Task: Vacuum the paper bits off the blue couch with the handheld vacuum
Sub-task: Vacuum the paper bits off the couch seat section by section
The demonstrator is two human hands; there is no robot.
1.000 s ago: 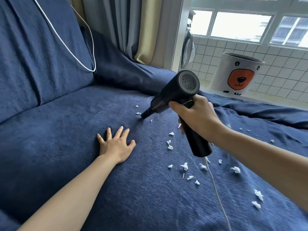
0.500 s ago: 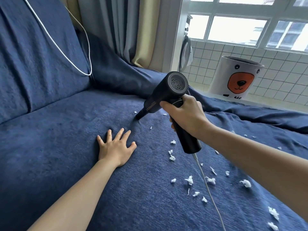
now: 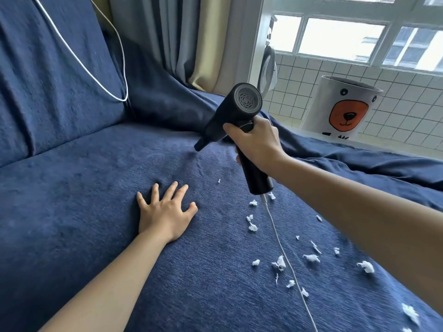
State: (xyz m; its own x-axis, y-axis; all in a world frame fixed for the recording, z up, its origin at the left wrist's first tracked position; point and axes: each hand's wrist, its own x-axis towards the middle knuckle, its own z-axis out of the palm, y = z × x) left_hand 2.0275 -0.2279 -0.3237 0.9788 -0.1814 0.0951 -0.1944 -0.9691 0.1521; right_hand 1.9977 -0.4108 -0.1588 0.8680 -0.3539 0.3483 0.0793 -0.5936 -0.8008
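My right hand (image 3: 256,142) grips the handle of the black handheld vacuum (image 3: 236,111). Its narrow nozzle points down and left, just above the blue couch (image 3: 84,178). Flat on the seat cushion lies my left hand (image 3: 165,212), fingers spread, to the lower left of the nozzle. Several white paper bits (image 3: 280,262) are scattered on the seat to the right of my left hand, below the vacuum. A white cord (image 3: 287,262) hangs from the bottom of the handle across the bits.
A second stretch of white cable (image 3: 105,85) loops down the couch backrest at upper left. Curtains (image 3: 182,37) hang behind the couch's far end. A white bin with a bear face (image 3: 342,109) stands by the tiled wall under the window.
The vacuum's nozzle has lifted slightly off the cushion and the small bits near its tip are gone. My left hand stays pressed in the same spot.
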